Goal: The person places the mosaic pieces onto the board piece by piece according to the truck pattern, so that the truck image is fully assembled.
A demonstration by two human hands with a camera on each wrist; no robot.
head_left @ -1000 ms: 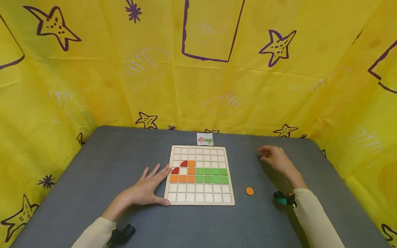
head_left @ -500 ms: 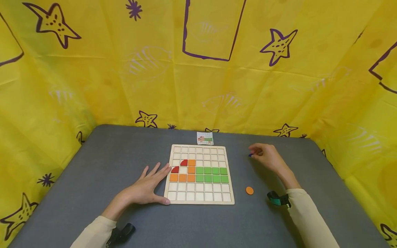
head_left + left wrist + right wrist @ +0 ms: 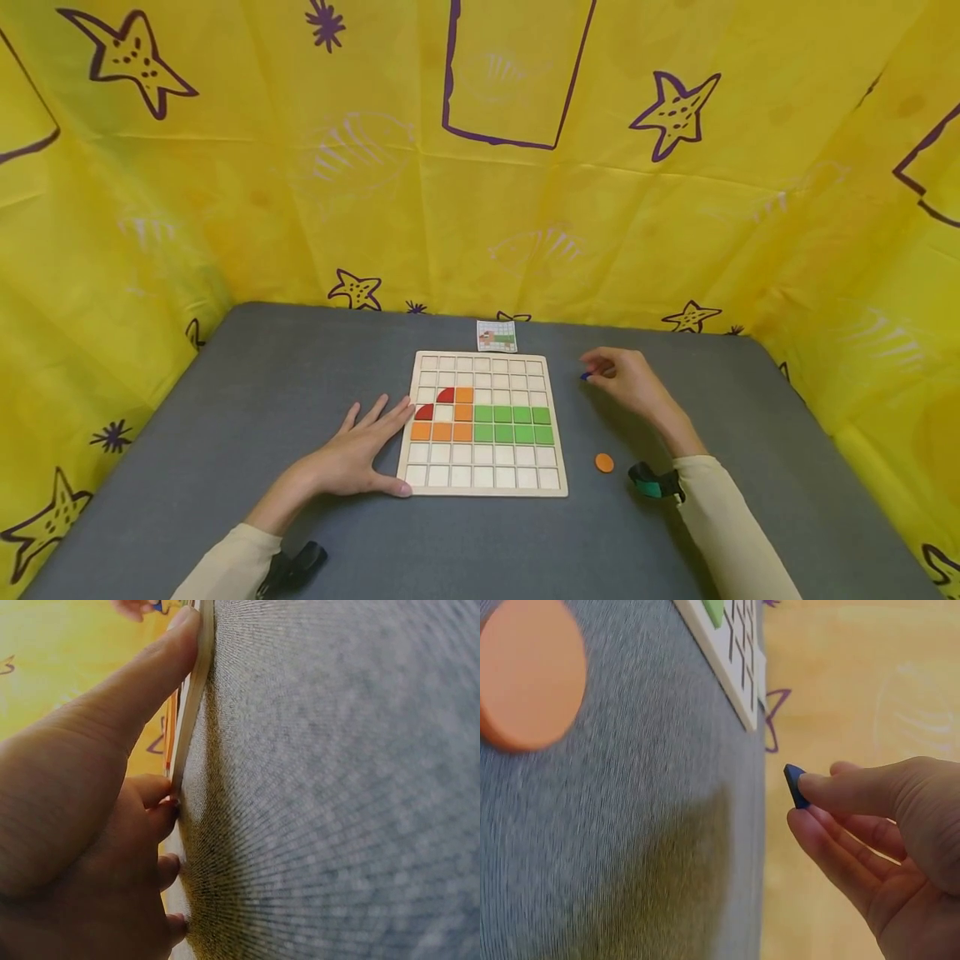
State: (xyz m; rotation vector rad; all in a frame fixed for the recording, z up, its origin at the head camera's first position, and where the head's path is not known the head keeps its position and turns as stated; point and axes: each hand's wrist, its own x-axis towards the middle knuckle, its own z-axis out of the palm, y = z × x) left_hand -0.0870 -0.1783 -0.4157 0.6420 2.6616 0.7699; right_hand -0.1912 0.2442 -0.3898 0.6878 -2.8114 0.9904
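A pale wooden grid board [image 3: 483, 485] lies on the grey table, with orange squares [image 3: 442, 432], two red quarter-round tiles [image 3: 424, 412] and two rows of green squares [image 3: 513, 424] set in its cells. My left hand [image 3: 352, 454] rests spread at the board's left side, thumb and fingertips touching its edge. In the right wrist view, my right hand [image 3: 885, 832] pinches a small dark blue tile [image 3: 796, 785] between thumb and fingers. That hand hovers above the table, right of the board; its grip covers part of the tile's shape.
An orange disc [image 3: 604, 462] lies on the table right of the board. Behind the board sits a small picture card [image 3: 497, 337] with a coloured grid pattern. Yellow printed cloth [image 3: 480, 208] hangs around the table's back and sides.
My right hand has moved left toward the board, carrying the blue tile. The left hand, board and disc have stayed in place.
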